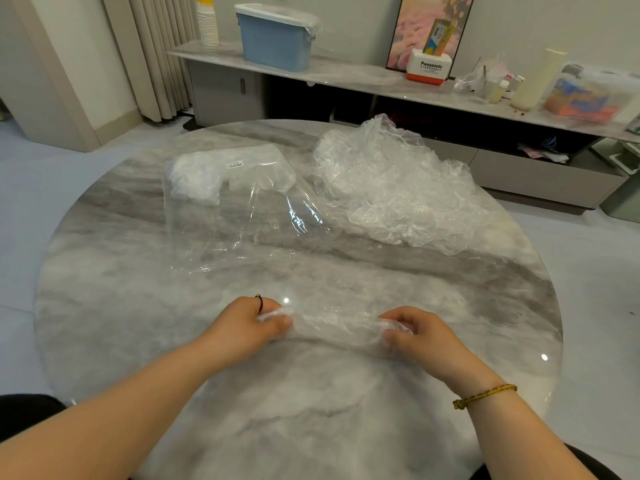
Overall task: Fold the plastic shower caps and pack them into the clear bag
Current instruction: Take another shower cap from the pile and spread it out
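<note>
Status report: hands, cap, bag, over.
Hands: left hand, right hand grip shower cap at ends. Ahead, clear bag partly filled. Far right, cap pile. Nothing blocks.

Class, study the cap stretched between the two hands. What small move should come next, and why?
Probably bring the left hand and right hand together, folding the cap in half. Each hand pinches one end, the cap is pulled into a long strip over the table, and the bag beyond holds compact bundles.

Home living room.
Behind the round grey marble worktop (138, 341): a low marble-topped cabinet (346, 76), beige pleated curtains (156, 46), a framed pink picture (412, 29).
</note>
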Demonstrator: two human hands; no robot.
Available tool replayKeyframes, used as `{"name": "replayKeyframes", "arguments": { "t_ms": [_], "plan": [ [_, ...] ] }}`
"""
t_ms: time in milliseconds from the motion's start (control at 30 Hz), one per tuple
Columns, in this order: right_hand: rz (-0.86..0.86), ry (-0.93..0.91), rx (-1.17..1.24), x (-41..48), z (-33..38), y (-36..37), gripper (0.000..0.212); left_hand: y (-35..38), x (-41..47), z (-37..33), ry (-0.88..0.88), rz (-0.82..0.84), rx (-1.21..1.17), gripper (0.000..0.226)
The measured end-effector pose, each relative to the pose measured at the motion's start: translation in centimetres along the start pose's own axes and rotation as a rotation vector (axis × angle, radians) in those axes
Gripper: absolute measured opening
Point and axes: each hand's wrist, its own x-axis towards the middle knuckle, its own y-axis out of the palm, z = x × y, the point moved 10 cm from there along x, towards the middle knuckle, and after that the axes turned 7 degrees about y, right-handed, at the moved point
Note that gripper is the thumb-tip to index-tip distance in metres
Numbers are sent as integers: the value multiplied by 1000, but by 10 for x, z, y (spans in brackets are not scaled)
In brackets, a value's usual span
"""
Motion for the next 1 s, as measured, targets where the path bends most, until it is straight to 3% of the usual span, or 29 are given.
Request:
{"name": "replayKeyframes", "arguments": {
  "t_ms": [100, 167, 267, 333, 400, 467, 500, 600, 700, 833, 933, 1000],
  "plan": [
    [-29, 67, 69, 1, -7, 1, 8, -11, -1, 2, -75, -85, -74, 21],
    [-64, 85, 48, 3, -9, 5, 8, -23, -5, -1, -108, -185, -71, 4],
    [-142, 65, -43, 6, -10, 8, 10, -37, -12, -7, -136, -278, 213, 30],
    [-187, 57, -70, 8, -10, 9, 10, -50, -16, -37, 77, -422, 561, 35],
    [-223, 34, -113, 8, -9, 12, 10, -37, -27, -73, 454, -524, 760, 34],
    [-266, 5, -198, 7, -7, 12, 8, -7, -36, -92, 717, -446, 802, 25],
    [-291, -8, -236, 7, -5, 11, 11, 12, -36, -90, 764, -335, 830, 32],
    [-333, -5, -333, 4, -1, 5, 21, 55, -24, -64, 626, 13, 983, 66],
    [-409, 17, -476, 1, 4, -3, 26, 69, -12, -34, 434, 204, 1008, 73],
    [-715, -274, -672, -17, 39, -4, 28, 68, -3, -15, 325, 236, 984, 71],
    [-580, -442, -774, -21, 53, 35, 37, 71, -2, -12, 295, 221, 994, 70],
    [-450, -412, -871, -15, 46, 60, 54, 75, -3, -7, 273, 246, 1007, 71]
  ]
}}
